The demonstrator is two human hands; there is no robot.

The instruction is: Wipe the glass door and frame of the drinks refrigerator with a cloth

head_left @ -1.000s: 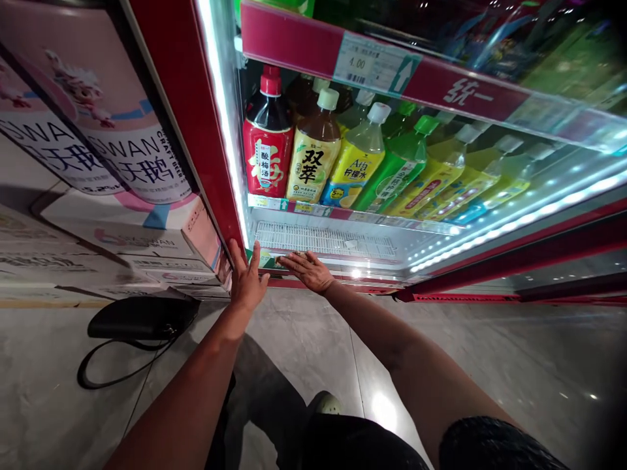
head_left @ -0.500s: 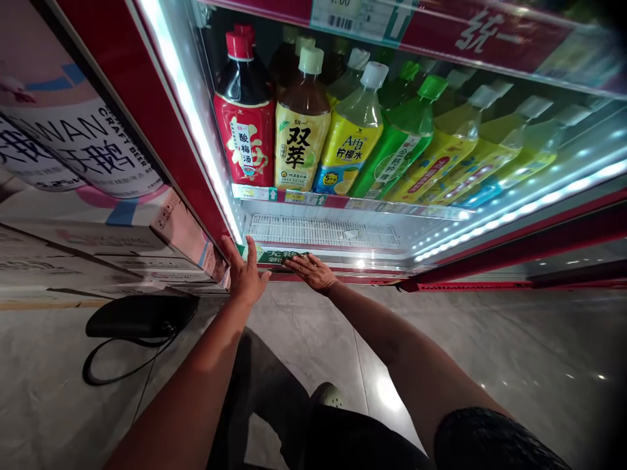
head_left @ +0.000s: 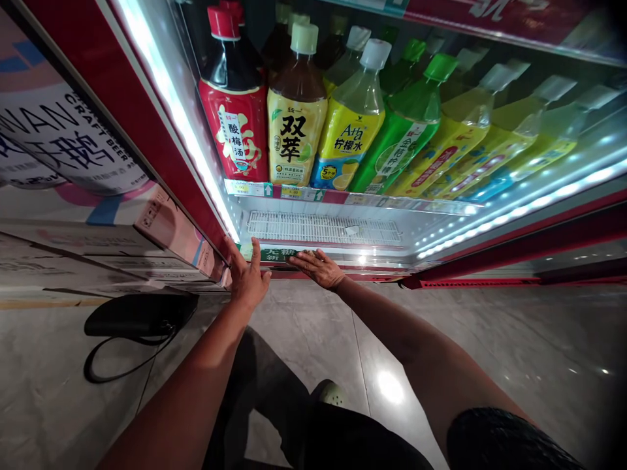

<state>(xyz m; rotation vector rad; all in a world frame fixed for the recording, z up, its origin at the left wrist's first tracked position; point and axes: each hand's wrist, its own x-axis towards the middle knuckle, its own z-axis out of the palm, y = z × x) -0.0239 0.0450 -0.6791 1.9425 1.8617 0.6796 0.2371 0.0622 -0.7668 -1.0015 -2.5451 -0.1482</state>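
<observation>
A green label strip [head_left: 274, 254] with white characters lies along the front edge of the lowest level of a lit drinks cooler. My left hand [head_left: 247, 277] touches its left end beside the cooler's red frame, fingers spread and holding nothing. Flat on the strip's right part rests my right hand [head_left: 318, 267], its fingers stretched out and nothing in its grip. Behind the strip is a white wire rack [head_left: 323, 227]. Above, a shelf edge with price tags [head_left: 294, 192] runs below a red-labelled bottle [head_left: 235, 130], a pale yellow-labelled bottle [head_left: 296, 130] and several other bottles.
Stacked beer cartons [head_left: 166, 228] stand left of the cooler. A black pouch [head_left: 140, 314] with a wrist strap lies on the grey tiled floor [head_left: 313, 339]. The cooler's open door [head_left: 490, 261] extends on the right. A shoe [head_left: 330, 393] shows below my arms.
My right hand has slid slightly right along the green strip, uncovering more of its characters. My left hand has barely moved. The view has shifted a little, with the bottles appearing larger and higher.
</observation>
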